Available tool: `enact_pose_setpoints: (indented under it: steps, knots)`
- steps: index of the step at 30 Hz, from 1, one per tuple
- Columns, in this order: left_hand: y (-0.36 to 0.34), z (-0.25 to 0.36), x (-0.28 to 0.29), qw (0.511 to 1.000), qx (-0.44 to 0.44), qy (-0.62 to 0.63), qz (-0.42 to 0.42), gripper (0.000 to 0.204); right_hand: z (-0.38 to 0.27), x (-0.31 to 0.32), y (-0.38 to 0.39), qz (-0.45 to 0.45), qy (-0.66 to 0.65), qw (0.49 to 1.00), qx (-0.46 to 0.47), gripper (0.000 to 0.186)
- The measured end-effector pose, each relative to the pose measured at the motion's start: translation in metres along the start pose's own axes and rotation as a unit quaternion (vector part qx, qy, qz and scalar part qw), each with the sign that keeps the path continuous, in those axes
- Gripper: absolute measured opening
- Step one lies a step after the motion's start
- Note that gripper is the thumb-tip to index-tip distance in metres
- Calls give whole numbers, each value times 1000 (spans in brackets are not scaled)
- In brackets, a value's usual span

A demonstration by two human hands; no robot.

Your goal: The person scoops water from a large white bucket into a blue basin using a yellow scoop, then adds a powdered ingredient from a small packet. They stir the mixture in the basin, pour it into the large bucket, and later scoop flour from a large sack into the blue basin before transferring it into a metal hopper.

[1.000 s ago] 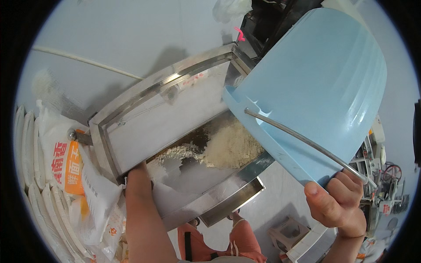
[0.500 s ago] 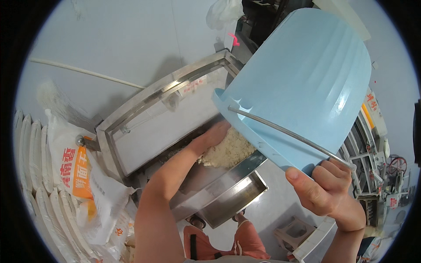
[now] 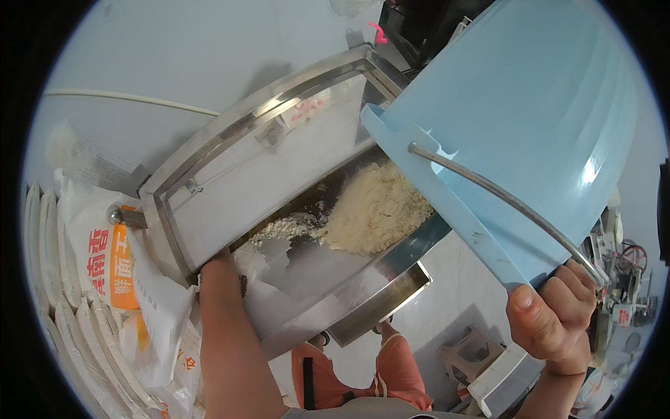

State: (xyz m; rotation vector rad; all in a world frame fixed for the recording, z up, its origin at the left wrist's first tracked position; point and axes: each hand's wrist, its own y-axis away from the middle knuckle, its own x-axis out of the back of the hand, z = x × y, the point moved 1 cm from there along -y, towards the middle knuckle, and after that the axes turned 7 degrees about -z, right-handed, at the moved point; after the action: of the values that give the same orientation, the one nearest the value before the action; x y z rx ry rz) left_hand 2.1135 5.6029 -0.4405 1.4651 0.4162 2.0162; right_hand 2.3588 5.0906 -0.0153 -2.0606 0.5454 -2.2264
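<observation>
In my right hand (image 3: 555,318) is the lower rim of a big light-blue plastic bucket (image 3: 516,133), tipped on its side with its mouth toward the trough. The bucket's metal bail handle (image 3: 502,199) crosses over that rim and runs down to my right fingers. A heap of pale yellow crumbly flour-like material (image 3: 377,209) lies in the steel trough (image 3: 349,290), below the bucket's mouth. My left hand (image 3: 222,269) reaches into the trough's left end, by the lid's lower corner; its fingers are hidden. White flour (image 3: 269,248) is scattered over the trough floor beside it.
A steel-framed clear lid (image 3: 279,160) stands raised behind the trough. Stacked sacks (image 3: 77,335) and an open white-and-orange sack (image 3: 118,265) are at the left. Below the trough sits a rectangular steel tray (image 3: 384,307). A plastic stool (image 3: 471,353) stands lower right.
My left hand has moved from the crumbly heap leftward to the trough's left end, leaving the heap uncovered. The bucket and my right hand have shifted right in the view.
</observation>
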Motion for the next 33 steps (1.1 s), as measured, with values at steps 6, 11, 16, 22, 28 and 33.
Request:
enact_pose_setpoints:
  steps: [6,11,16,22,28,33]
  knots:
    - [49,138,-20,961,-204,54,-179,63,12,-1,-9,20,-23,999,42,83]
    - [163,248,-79,835,-349,219,-366,65,26,11,-18,23,-17,997,72,73]
    - [137,201,-92,820,-404,299,-275,67,26,11,-25,42,-21,996,73,73]
    - [63,81,10,990,-130,2,-54,66,19,10,-19,12,-9,998,65,75]
    - [28,31,5,999,-24,-38,-7,66,14,-3,-15,45,7,997,64,82]
    - [68,135,-17,975,-182,0,-129,66,16,9,-22,16,-14,998,64,75]
